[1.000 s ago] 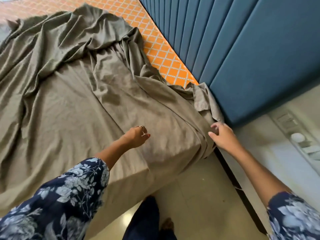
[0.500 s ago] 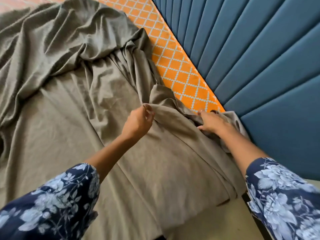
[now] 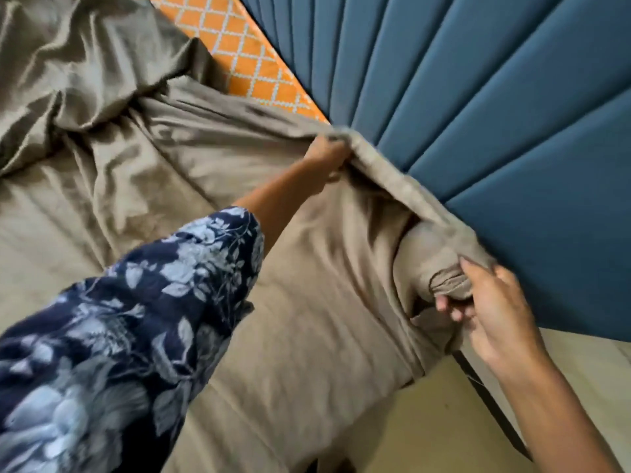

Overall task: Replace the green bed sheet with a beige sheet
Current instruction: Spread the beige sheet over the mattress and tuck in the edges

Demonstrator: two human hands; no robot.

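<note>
Beige sheet point(image 3: 280, 336) spread over mattress, rumpled far left, top edge bunched along headboard, apparently untucked.

No readable text, label, brand or number shows anywhere (the frame is motion-blurred).

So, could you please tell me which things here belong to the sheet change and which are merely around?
In the job:
beige sheet, its edge held by both hands
left hand
right hand
orange patterned mattress, partly uncovered

Merely around:
blue padded headboard
floor
</note>
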